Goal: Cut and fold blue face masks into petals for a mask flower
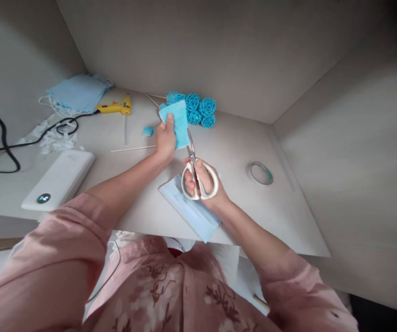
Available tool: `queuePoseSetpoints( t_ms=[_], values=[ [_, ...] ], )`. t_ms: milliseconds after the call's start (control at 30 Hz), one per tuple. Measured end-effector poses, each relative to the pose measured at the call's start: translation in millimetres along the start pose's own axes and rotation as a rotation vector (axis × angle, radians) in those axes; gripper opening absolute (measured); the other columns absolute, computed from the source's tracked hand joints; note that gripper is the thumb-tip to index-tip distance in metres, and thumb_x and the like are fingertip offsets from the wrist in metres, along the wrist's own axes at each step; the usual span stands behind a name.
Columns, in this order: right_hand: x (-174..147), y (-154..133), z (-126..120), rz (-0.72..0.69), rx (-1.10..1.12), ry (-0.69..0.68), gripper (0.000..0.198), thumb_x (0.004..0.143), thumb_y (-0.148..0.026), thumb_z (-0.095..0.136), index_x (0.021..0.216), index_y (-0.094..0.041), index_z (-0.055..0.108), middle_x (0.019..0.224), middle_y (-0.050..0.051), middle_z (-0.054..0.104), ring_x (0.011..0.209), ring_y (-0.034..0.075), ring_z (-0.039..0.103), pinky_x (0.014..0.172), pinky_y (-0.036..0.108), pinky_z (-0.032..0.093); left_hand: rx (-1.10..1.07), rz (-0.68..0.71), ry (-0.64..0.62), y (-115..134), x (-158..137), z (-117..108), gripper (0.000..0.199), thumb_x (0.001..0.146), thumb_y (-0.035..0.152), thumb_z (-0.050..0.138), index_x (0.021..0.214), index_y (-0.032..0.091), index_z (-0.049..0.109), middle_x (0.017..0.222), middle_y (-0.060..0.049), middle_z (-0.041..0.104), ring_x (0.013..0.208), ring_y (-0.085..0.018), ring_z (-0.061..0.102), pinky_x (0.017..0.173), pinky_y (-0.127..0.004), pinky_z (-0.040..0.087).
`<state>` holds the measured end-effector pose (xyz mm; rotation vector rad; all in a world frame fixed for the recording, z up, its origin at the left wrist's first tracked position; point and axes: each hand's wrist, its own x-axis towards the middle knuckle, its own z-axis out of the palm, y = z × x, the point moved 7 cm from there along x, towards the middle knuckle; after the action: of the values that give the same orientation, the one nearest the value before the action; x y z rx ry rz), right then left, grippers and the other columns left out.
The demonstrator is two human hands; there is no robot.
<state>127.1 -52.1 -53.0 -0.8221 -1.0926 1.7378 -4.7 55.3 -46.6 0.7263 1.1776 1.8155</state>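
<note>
My left hand (166, 138) is closed on a piece of blue mask fabric (179, 117), thumb on top, held up above the table. In my right hand (212, 182) is a pair of scissors (198, 182) with white handles. Its blades are parted at the fabric's lower right edge. Under my right hand a flattened light-blue mask piece (187, 210) lies near the table's front edge. Behind the held fabric sit several blue fabric roses (206, 107), partly covered by it. A small folded blue piece (147, 131) lies left of my left hand.
At the back left are a stack of blue masks (77, 92), a yellow glue gun (115, 107) with a black cord, and white scraps (56, 138). A white power bank (60, 177) lies in front. A thin stick (132, 149) rests mid-table; a tape roll (261, 173) is at right.
</note>
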Motion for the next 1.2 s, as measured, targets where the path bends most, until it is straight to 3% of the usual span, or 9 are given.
queuePoseSetpoints(
  t_ms=[167,333,633,933,1200],
  values=[
    [1,5,4,0.063,0.089,-0.086,0.061,0.076,-0.074,0.067,0.105,-0.021,0.062,0.060,-0.006,0.052,0.045,0.008,0.044,0.040,0.020,0.035,-0.028,0.010,0.009,0,2,0,0.035,0.100,0.036,0.053,0.069,0.018,0.051,0.066,0.000,0.046,0.059,-0.010,0.046,0.055,-0.020,0.040],
    [0,1,11,0.095,0.170,-0.196,0.058,0.079,-0.076,0.060,0.106,-0.024,0.060,0.067,-0.003,0.057,0.056,0.012,0.052,0.053,0.026,0.045,-0.033,0.045,-0.019,-1,6,0,0.033,0.097,0.045,0.056,0.077,0.018,0.058,0.072,-0.003,0.055,0.068,-0.012,0.054,0.061,-0.021,0.046],
    [-1,5,9,0.188,0.192,-0.216,0.054,0.087,-0.074,0.052,0.106,-0.023,0.059,0.072,-0.002,0.060,0.058,0.013,0.055,0.056,0.028,0.045,-0.002,0.114,-0.033,-3,16,-3,0.037,0.093,0.051,0.059,0.075,0.018,0.059,0.070,-0.001,0.051,0.065,-0.012,0.051,0.061,-0.023,0.043],
    [-1,8,9,0.225,0.179,-0.212,0.051,0.088,-0.071,0.053,0.106,-0.023,0.058,0.070,-0.003,0.060,0.056,0.013,0.055,0.054,0.027,0.044,-0.052,0.021,0.029,0,13,-5,0.028,0.093,0.043,0.063,0.078,0.019,0.059,0.074,-0.001,0.053,0.070,-0.013,0.057,0.061,-0.022,0.045],
    [-3,10,9,0.233,0.117,-0.239,0.056,0.085,-0.074,0.055,0.108,-0.023,0.059,0.068,-0.003,0.059,0.056,0.013,0.054,0.052,0.026,0.045,-0.044,0.008,0.044,-1,25,-10,0.030,0.100,0.038,0.053,0.078,0.017,0.056,0.074,-0.001,0.054,0.068,-0.011,0.057,0.059,-0.018,0.045]
  ],
)
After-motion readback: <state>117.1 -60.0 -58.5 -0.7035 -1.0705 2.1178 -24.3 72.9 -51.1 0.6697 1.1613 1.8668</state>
